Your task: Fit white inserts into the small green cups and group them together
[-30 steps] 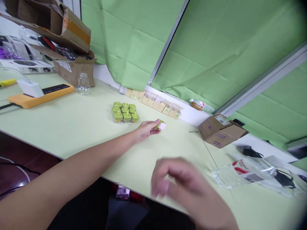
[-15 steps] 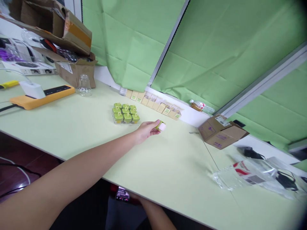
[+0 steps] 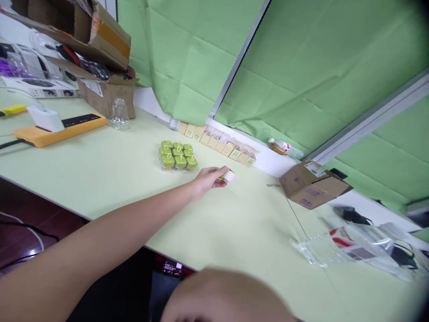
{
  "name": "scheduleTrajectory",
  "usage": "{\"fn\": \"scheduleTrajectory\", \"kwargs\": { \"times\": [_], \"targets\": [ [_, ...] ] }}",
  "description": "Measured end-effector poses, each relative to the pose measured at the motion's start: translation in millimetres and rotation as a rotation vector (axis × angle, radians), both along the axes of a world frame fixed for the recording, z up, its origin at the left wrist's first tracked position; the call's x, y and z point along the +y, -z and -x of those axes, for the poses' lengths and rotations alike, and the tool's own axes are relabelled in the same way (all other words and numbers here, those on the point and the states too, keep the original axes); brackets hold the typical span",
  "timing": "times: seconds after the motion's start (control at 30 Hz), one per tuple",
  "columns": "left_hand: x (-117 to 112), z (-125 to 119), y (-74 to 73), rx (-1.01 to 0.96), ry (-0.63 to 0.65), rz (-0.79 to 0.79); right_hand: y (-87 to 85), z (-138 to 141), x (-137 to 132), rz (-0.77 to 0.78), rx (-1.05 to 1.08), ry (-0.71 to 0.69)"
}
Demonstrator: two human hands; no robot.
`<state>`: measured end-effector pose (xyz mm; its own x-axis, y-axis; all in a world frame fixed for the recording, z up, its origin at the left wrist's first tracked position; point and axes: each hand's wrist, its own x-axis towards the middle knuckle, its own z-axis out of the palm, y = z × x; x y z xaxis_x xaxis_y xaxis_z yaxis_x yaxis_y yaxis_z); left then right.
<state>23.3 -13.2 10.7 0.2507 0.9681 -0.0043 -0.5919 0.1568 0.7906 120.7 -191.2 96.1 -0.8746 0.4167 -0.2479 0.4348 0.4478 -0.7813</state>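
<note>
My left hand (image 3: 212, 180) reaches out over the middle of the table, its fingers closed around a small green-and-white piece (image 3: 229, 175). The pale face of that piece points away from me, to the right; its exact kind does not show. Just left of the hand stands a clear tray (image 3: 167, 168) with several green-topped pieces (image 3: 179, 154) in rows, each with a pale loop on top. My right hand (image 3: 228, 297) is a large blurred shape close to the camera at the bottom. Its fingers cannot be made out.
Small cardboard boxes (image 3: 214, 140) line the wall at the back of the table (image 3: 214, 223). An orange power strip (image 3: 60, 130), a clear jar (image 3: 119, 114) and cartons (image 3: 110, 94) are at left. A brown box (image 3: 311, 184) and plastic packaging (image 3: 355, 243) lie at right.
My right hand has come up from below the table edge toward the camera. My left hand keeps its grip on the small piece, with the view shifted slightly.
</note>
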Motion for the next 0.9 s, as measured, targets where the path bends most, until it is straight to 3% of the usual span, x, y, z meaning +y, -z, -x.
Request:
{"fn": "scheduleTrajectory", "kwargs": {
  "times": [0.07,0.1,0.17,0.2,0.23,0.3,0.37,0.43,0.9],
  "targets": [
    [-2.2,2.3,-1.8,-0.009,-0.031,-0.020,-21.1,-18.1,38.4,-0.127,0.102,0.197],
    [-3.0,3.6,-2.9,-0.015,-0.046,-0.029,-24.8,-26.1,62.7,-0.322,0.262,0.463],
    [-3.5,5.7,-4.7,-0.033,-0.073,-0.034,-15.1,-37.8,112.2,-0.693,0.452,0.893],
    [-3.0,6.4,-5.3,-0.045,-0.083,-0.029,-2.5,-40.9,133.7,-0.782,0.476,0.986],
    [-2.1,6.8,-5.5,-0.055,-0.093,-0.020,13.8,-42.2,151.0,-0.792,0.484,1.009],
    [0.4,6.9,-5.0,-0.075,-0.101,-0.012,51.2,-40.9,171.5,-0.602,0.507,0.983],
    [3.0,6.4,-3.8,-0.086,-0.096,-0.019,82.7,-37.8,175.8,-0.425,0.501,0.950],
    [5.1,5.7,-2.8,-0.091,-0.100,-0.025,99.5,-35.8,172.6,-0.359,0.507,0.929],
    [7.2,11.7,-2.5,0.030,-0.133,0.103,93.2,-43.4,171.8,-0.347,0.469,0.901]
  ]
}}
